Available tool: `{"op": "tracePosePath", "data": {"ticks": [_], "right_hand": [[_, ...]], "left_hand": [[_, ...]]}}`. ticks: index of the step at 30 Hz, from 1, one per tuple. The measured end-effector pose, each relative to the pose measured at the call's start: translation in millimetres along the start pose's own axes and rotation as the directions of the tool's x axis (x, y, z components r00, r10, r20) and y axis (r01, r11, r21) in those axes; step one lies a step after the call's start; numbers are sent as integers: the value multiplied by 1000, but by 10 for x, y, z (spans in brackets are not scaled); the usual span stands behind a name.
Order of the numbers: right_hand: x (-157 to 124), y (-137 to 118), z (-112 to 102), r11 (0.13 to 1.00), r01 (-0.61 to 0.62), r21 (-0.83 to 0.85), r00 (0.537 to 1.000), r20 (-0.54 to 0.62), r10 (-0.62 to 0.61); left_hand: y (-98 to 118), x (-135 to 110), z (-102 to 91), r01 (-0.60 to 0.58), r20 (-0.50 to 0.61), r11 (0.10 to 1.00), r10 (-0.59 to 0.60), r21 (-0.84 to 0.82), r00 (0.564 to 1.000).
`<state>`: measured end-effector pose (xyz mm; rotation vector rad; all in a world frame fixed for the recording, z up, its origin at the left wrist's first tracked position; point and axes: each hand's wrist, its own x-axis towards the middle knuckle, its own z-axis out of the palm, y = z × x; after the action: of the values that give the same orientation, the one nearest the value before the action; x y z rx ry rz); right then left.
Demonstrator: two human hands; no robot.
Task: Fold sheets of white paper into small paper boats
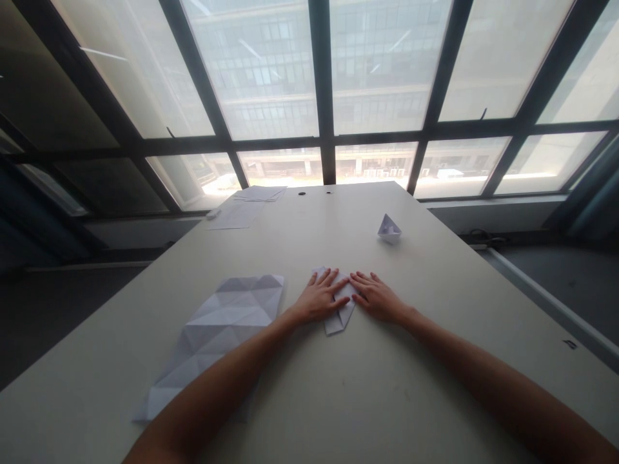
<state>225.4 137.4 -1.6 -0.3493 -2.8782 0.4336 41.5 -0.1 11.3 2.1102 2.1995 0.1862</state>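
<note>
A small folded white paper (340, 317) lies on the pale table (367, 386) in front of me. My left hand (320, 298) rests flat on its left part with fingers stretched out. My right hand (376, 297) lies flat beside and partly on its right edge, fingers also spread and pointing toward the left hand. Much of the folded paper is hidden under the two hands. Neither hand grips anything.
A large creased sheet (217, 328) lies to the left of my left arm. A finished paper boat (389, 229) stands further back on the right. Loose sheets (251, 203) lie at the table's far left edge, below big windows.
</note>
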Motion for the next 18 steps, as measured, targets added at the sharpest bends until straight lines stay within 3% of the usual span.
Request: {"op": "tracePosePath", "data": {"ticks": [7, 18], "right_hand": [[10, 35, -12, 998, 60, 9, 997, -52, -59], [7, 70, 11, 998, 63, 16, 993, -106, -61]], "left_hand": [[-62, 43, 104, 199, -86, 980, -199, -1, 976], [-100, 40, 106, 215, -111, 977, -214, -6, 970]]}}
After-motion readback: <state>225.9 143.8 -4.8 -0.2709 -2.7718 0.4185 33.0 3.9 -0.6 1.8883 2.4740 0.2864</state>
